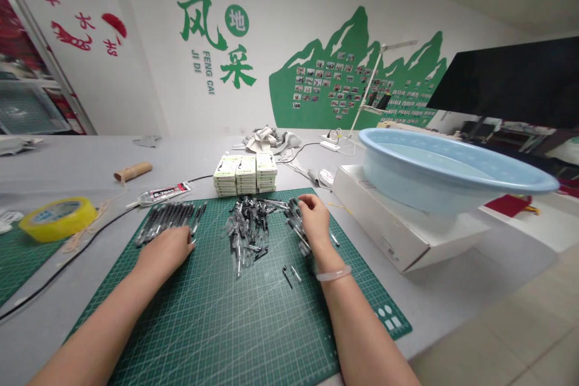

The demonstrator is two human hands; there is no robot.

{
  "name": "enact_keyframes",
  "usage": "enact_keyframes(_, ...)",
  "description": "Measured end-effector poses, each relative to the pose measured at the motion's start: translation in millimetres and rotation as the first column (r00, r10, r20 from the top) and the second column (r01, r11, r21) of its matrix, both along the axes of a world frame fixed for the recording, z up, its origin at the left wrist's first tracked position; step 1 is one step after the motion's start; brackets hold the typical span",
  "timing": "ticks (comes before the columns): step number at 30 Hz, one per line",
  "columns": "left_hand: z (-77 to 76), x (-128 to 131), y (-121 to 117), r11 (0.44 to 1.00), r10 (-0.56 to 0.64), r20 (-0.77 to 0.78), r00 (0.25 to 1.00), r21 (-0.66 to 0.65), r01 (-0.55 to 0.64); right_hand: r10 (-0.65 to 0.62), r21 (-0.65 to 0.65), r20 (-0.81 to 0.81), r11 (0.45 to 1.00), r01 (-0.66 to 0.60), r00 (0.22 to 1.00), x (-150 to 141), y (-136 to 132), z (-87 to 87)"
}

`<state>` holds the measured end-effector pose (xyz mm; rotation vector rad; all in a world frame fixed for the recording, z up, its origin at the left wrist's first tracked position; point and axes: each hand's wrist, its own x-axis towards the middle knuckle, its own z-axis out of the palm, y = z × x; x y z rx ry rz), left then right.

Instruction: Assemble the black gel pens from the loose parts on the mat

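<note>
Both my forearms reach over a green cutting mat (226, 325). My left hand (167, 250) rests palm down at the near end of a tidy row of black pens (169, 217); its fingers are curled and I cannot make out whether they hold one. My right hand (313, 217) is curled on the right edge of a loose heap of pens and pen parts (253, 226), fingers closed among them. A pale bangle (333, 274) circles that wrist. Two small loose parts (289, 274) lie near it.
Stacked small white-green boxes (245, 174) stand behind the mat. A glue tube (163, 193), cardboard roll (132, 172), yellow tape roll (58, 217) and black cable (67, 256) lie left. A light blue basin (447, 169) sits on a white box (398, 223) at right.
</note>
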<state>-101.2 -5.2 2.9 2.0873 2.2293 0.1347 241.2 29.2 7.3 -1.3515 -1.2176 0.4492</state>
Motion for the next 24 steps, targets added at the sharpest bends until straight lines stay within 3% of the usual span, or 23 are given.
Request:
enact_keyframes(4,-1.8,6.7,3.6,0.998,-0.063,0.059,0.996,-0.027,0.064,0.016,-0.013,0.021,1.000,-0.016,1.000,6.3,2.1,15.0)
enact_keyframes(8,4.6,35.2,3.8,0.987,-0.158,0.204,0.966,0.020,0.157,0.092,-0.141,0.232,0.988,-0.060,0.968,10.9,8.5,19.3)
enact_keyframes(14,-2.2,71.0,-2.7,0.961,-0.265,0.289,0.920,0.157,0.228,0.196,-0.303,0.560,0.953,-0.021,0.805,9.4,6.0,-1.4)
enact_keyframes(19,-16.6,72.6,-7.3,0.940,-0.318,0.339,0.885,0.232,0.249,0.174,-0.291,0.722,0.954,0.065,0.670,6.4,-5.8,-15.4)
enact_keyframes(24,-16.7,73.4,-10.4,0.939,-0.321,0.367,0.873,0.244,0.243,0.163,-0.284,0.800,0.951,0.125,0.577,1.1,-12.3,-18.9)
